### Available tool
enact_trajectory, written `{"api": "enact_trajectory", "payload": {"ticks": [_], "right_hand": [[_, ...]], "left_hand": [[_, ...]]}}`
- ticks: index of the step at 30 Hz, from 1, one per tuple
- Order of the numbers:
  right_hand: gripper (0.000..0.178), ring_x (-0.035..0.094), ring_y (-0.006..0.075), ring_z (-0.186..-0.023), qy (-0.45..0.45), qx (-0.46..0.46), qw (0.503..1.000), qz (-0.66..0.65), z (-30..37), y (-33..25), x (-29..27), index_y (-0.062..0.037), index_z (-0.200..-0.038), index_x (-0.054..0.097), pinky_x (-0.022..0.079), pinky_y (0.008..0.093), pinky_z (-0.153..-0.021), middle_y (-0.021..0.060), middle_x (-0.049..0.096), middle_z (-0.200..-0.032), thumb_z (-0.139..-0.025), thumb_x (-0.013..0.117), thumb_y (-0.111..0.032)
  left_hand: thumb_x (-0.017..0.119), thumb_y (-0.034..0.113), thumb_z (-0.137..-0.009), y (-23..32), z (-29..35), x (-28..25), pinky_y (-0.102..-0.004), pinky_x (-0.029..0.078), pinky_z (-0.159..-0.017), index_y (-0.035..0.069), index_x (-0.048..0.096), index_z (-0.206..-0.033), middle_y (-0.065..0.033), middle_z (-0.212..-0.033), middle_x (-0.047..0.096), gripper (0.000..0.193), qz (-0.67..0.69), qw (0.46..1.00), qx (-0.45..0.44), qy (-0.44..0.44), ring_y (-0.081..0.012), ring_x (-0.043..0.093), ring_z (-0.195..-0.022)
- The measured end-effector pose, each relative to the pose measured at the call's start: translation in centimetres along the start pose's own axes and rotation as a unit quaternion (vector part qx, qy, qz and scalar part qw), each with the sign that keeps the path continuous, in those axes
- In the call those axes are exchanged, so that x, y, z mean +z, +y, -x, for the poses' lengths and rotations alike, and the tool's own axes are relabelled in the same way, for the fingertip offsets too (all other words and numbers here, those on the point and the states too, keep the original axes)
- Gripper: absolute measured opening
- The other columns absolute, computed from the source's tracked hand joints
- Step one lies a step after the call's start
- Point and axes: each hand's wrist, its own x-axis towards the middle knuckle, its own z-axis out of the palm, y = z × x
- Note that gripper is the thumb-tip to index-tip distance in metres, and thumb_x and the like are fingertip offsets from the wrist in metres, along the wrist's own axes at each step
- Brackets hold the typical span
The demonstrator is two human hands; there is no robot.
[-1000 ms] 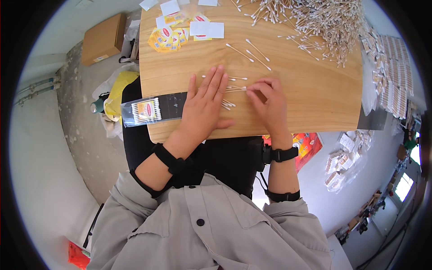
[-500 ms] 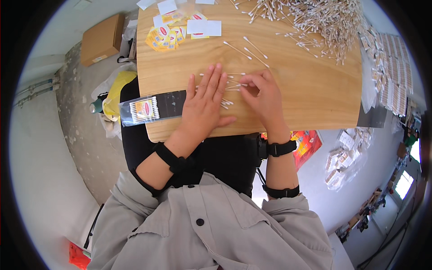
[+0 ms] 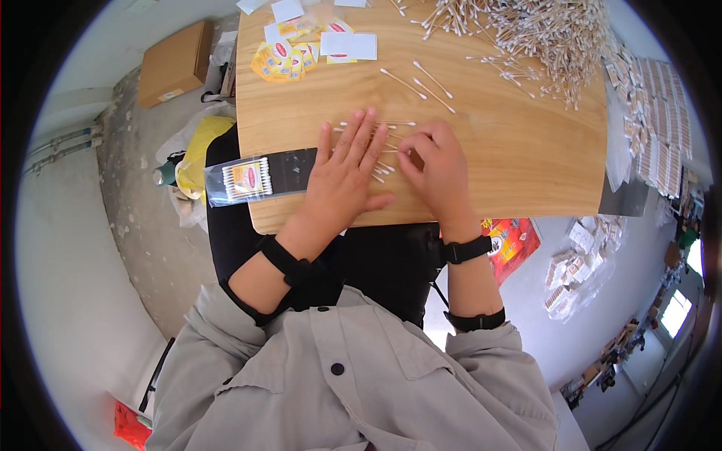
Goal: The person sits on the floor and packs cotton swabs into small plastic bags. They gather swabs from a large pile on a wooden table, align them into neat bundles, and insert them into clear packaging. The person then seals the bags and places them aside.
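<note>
My left hand (image 3: 342, 177) lies flat with fingers spread over several loose cotton swabs (image 3: 385, 168) on the wooden table (image 3: 519, 165). Their white tips stick out past its fingers; their middles are hidden under the hand. Just to the right, my right hand (image 3: 436, 161) pinches thumb and forefinger together at the right ends of these swabs, closed on a cotton swab end. Left of my left hand, a clear plastic bag (image 3: 214, 186) holds a neat row of swabs with a yellow and red card (image 3: 246, 179). A dark strip (image 3: 289, 171) reaches from it toward that hand.
A large heap of loose swabs (image 3: 541, 37) covers the table's far right. Three single swabs (image 3: 432, 80) lie beyond my hands. Yellow cards (image 3: 282, 62) and white cards (image 3: 348, 46) are at the far left. Packed swabs (image 3: 662, 113) stand beyond the right edge; a cardboard box (image 3: 174, 64) sits left.
My right hand has drawn slightly left, closer to my left hand, its pinch shifting along the swab ends. My left hand stays flat in place. The whole view has shifted a little.
</note>
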Motion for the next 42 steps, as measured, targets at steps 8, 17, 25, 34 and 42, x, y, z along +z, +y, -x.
{"api": "enact_trajectory", "payload": {"ticks": [8,17,25,34,42], "right_hand": [[0.015,0.059,0.0270,-0.080,0.085,0.010,0.996,0.027,2.5,-1.1,1.2,-0.0086,-0.082,0.065,0.048,0.0370,-0.066,0.0056,0.059,-0.087,-0.072,0.075,-0.005],[0.025,0.051,0.0264,-0.111,0.194,0.174,0.946,-0.191,3.2,-1.8,2.5,-0.0003,-0.118,0.057,0.046,0.0359,-0.092,0.0165,0.048,-0.120,-0.097,0.051,-0.012],[0.043,0.039,0.0258,-0.132,0.182,0.179,0.922,-0.291,0.8,-3.5,5.4,0.0051,-0.131,0.044,0.031,0.0415,-0.115,0.0151,0.040,-0.135,-0.106,0.032,-0.027],[0.053,0.033,0.0286,-0.137,0.231,0.191,0.861,-0.411,0.5,-2.8,5.0,0.0066,-0.139,0.034,0.023,0.0422,-0.118,0.0184,0.036,-0.139,-0.106,0.031,-0.034],[0.053,0.032,0.0283,-0.140,0.205,0.175,0.867,-0.419,0.5,-3.0,7.0,0.0028,-0.141,0.032,0.019,0.0414,-0.120,0.0172,0.036,-0.146,-0.106,0.031,-0.038]], "left_hand": [[0.074,0.057,-0.067,0.0,0.1,0.3,-0.0549,0.013,-0.118,0.007,0.031,-0.150,-0.0118,-0.158,0.024,0.106,0.007,1.000,-0.007,0.011,-0.0260,0.019,-0.148],[0.079,0.053,-0.065,-0.8,-0.6,-1.4,-0.0536,0.015,-0.118,0.005,0.030,-0.150,-0.0124,-0.155,0.030,0.109,0.061,0.998,0.010,-0.022,-0.0276,0.025,-0.146],[0.079,0.044,-0.071,-2.4,0.5,0.4,-0.0527,0.019,-0.117,-0.003,0.020,-0.150,-0.0199,-0.157,0.024,0.109,0.028,0.994,-0.073,0.081,-0.0337,0.023,-0.146],[0.076,0.046,-0.076,0.4,0.0,0.7,-0.0535,0.018,-0.116,-0.008,0.014,-0.149,-0.0272,-0.157,0.018,0.110,0.039,0.987,-0.120,0.095,-0.0392,0.017,-0.147],[0.080,0.048,-0.066,-0.2,0.3,1.1,-0.0530,0.020,-0.117,-0.007,0.019,-0.149,-0.0271,-0.157,0.018,0.117,0.050,0.992,-0.087,0.077,-0.0386,0.018,-0.147]]}}
